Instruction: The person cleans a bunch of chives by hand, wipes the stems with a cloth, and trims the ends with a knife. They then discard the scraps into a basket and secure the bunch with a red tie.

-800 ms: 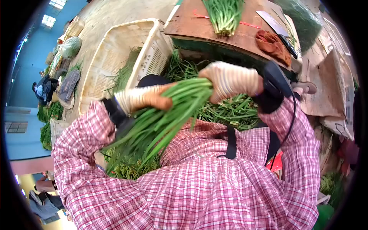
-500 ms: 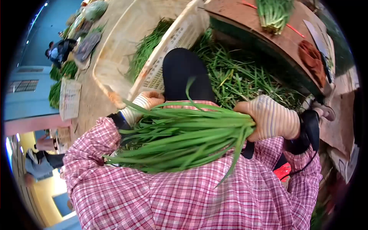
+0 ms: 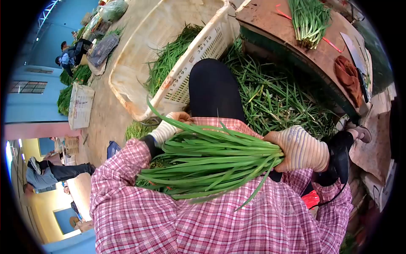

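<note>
A bunch of long green leaves lies across my lap, its pale base ends at the right. Gloved in striped cloth, my right hand is closed round that base. My left hand, in a similar glove with bare fingertips, is curled at the upper left edge of the bunch. One long leaf crosses over it, and the leaves hide what its fingers hold, if anything.
Ahead stands a pale plastic crate with green leaves inside. Loose leaves lie beside my knee. A brown board carries another bunch, a knife and a brown cloth. People are at the far left.
The view has shifted, so the crate and board appear lower and further right. The leaf tips have moved right and look more gathered. My right hand still grips the base.
</note>
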Action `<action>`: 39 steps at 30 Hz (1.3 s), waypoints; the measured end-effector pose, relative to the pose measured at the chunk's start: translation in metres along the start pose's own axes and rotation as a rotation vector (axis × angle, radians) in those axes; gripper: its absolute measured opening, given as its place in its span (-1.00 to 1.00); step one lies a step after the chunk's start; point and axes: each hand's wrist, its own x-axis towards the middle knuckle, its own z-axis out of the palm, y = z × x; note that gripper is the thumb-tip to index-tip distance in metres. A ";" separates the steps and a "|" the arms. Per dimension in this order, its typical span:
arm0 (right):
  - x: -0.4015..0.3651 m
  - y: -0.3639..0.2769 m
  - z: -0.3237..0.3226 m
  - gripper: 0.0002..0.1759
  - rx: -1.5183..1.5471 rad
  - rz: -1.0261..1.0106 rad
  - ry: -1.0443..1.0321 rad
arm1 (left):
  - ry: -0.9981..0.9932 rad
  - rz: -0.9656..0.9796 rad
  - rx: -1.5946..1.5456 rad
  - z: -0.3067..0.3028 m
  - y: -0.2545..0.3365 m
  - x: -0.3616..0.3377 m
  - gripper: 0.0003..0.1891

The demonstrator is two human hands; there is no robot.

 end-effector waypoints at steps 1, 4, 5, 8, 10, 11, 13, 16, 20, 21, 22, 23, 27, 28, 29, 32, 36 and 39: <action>-0.001 0.001 0.001 -0.37 0.013 0.014 0.004 | 0.115 0.039 0.310 -0.002 0.011 -0.008 -0.71; -0.001 -0.002 0.000 -0.38 -0.018 0.022 -0.012 | 0.486 0.197 -0.138 -0.036 0.051 0.003 -0.67; -0.002 -0.004 0.001 -0.38 -0.025 0.013 0.006 | 0.564 0.275 -0.055 -0.053 0.097 0.008 -0.66; -0.001 0.000 0.003 -0.37 -0.024 -0.046 0.017 | 0.717 0.482 0.453 -0.080 0.202 0.041 -0.66; -0.003 0.006 0.004 -0.39 0.032 -0.024 0.065 | 0.696 0.437 0.618 -0.052 0.234 0.084 -0.65; -0.006 0.008 0.005 -0.39 0.064 -0.012 0.088 | 0.692 0.459 0.721 -0.039 0.239 0.101 -0.62; -0.013 0.007 0.000 -0.39 0.086 0.066 0.093 | 0.575 0.209 0.833 -0.039 0.237 0.121 -0.61; -0.023 0.023 0.000 -0.41 0.127 0.071 0.168 | 0.466 -0.030 0.727 -0.068 0.182 0.143 -0.64; -0.009 0.046 -0.002 -0.48 0.210 0.031 0.312 | -0.009 0.017 0.695 -0.099 0.166 0.134 -0.56; -0.001 0.043 -0.012 -0.50 0.151 0.002 0.351 | 0.053 0.183 0.976 -0.126 0.166 0.147 -0.49; 0.005 0.038 -0.019 -0.53 0.077 0.049 0.309 | 0.112 0.211 1.028 -0.099 0.246 0.103 -0.46; 0.014 0.031 -0.022 -0.54 0.051 -0.002 0.305 | 0.046 0.182 0.888 -0.088 0.293 0.091 -0.44; 0.044 0.000 -0.035 -0.54 -0.092 -0.130 0.234 | -0.575 0.658 0.452 0.012 0.384 0.044 -0.36; 0.043 -0.011 -0.047 -0.55 0.007 -0.082 0.141 | -0.774 0.596 0.534 0.041 0.376 0.060 -0.30; 0.043 -0.003 -0.047 -0.57 0.036 -0.096 0.178 | -0.934 0.329 0.273 0.045 0.351 0.061 -0.11; 0.022 0.038 -0.053 -0.60 0.107 0.067 0.142 | -0.984 0.269 0.181 0.076 0.263 0.071 0.13; 0.029 0.088 -0.037 -0.63 0.315 0.145 0.073 | -0.814 0.177 0.084 0.087 0.261 0.028 0.34; 0.042 0.098 -0.044 -0.60 0.358 0.085 0.000 | -0.684 0.186 0.016 0.104 0.253 0.011 0.43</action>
